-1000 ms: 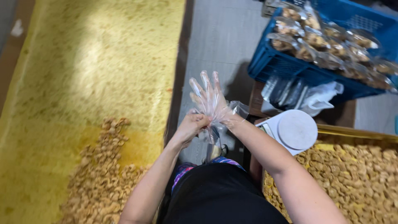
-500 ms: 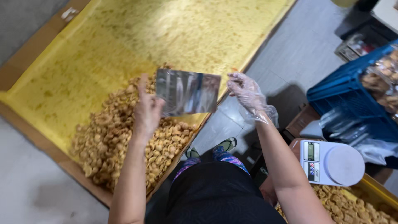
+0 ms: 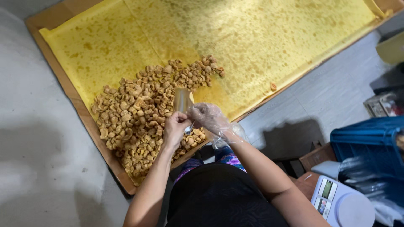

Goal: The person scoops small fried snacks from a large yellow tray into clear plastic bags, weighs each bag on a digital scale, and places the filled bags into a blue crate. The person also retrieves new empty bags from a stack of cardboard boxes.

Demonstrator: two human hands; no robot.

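Note:
My left hand is bare and grips the lower edge of a small clear plastic bag, held edge-on above a pile of golden fried snack pieces. My right hand wears a thin clear plastic glove and pinches the same bag from the right side. Both hands meet over the near edge of the pile. The snacks lie on oil-stained yellow paper lining a shallow cardboard tray.
A white digital kitchen scale sits at lower right. A blue plastic crate with clear bags stands to the right. Grey floor lies left of the tray, and tiled floor to its right.
The view has swung left from the crate toward the tray. The bag, held flat and spread between both hands half a second ago, is now turned edge-on with both hands close together.

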